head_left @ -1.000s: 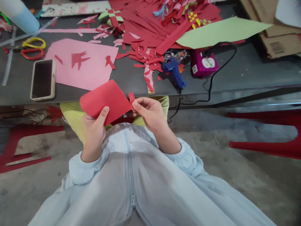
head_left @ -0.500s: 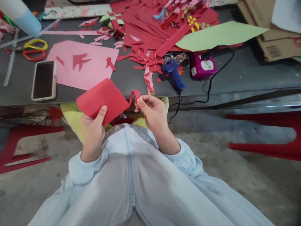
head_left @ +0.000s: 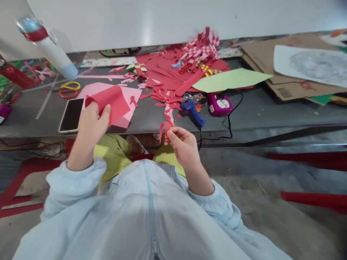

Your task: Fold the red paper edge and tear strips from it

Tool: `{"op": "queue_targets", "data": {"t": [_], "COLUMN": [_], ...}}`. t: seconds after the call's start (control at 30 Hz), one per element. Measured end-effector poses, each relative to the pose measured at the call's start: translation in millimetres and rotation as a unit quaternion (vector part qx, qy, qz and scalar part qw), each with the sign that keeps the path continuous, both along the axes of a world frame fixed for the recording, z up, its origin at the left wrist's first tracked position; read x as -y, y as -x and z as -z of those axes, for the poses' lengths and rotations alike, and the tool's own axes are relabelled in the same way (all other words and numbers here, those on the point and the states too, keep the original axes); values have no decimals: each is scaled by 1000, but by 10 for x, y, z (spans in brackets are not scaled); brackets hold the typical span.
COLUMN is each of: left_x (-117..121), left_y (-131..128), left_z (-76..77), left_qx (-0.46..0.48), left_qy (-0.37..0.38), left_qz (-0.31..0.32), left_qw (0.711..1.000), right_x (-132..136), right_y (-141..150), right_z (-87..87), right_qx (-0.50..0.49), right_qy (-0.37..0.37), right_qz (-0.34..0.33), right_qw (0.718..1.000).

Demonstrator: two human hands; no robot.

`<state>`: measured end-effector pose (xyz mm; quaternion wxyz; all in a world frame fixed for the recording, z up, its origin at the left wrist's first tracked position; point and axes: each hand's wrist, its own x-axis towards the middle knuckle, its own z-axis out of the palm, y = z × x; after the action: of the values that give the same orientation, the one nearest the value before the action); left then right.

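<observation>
Parting the red paper strip (head_left: 162,129) from the red sheet (head_left: 116,104) looks to me like the step in hand: on my feed the right hand's (head_left: 185,146) fingers pinch the curled strip by the worktop's (head_left: 150,117) near edge, while the left hand's (head_left: 93,121) fingers clasp the sheet over the pink paper (head_left: 127,120). Next, I judge, calls for setting the sheet down without loosening that pinch. Half a second ago sheet and strip seemed to meet; now they are well apart.

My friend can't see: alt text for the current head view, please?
A person's left hand holds a curved red paper sheet while the right hand pinches a curled red strip, at a grey table. On it lie a phone, blue glue gun and paper scraps.
</observation>
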<state>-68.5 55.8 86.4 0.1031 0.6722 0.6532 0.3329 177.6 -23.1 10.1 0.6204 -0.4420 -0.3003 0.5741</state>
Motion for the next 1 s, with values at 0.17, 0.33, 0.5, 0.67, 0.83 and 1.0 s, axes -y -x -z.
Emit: {"op": "queue_targets", "data": {"t": [0.17,0.33,0.5,0.67,0.83,1.0], "left_x": [-110,-30,41,91,325,609], "left_y": [-106,-273,-275,-155,-230,-551], "left_z": [-499,-372,-29,49,6,291], "left_qx": [-433,-527,-534,-512,-284,123], "left_qy": [17,55,127,134,77,204], "left_qz": [28,103,139,204,329,352], "left_qw": [901,842,824,824,897,905], "right_x": [6,11,5,-17,-54,-64], "right_y": [-60,-91,-121,-130,-82,-9], "right_z": [11,-10,-46,-60,-137,-256], "right_qx": [5,7,14,36,63,93], "right_qy": [-15,-22,-24,-19,-19,-64], "right_qz": [5,3,-1,-26,-66,-123], "right_qw": [1000,1000,1000,999,996,986]}}
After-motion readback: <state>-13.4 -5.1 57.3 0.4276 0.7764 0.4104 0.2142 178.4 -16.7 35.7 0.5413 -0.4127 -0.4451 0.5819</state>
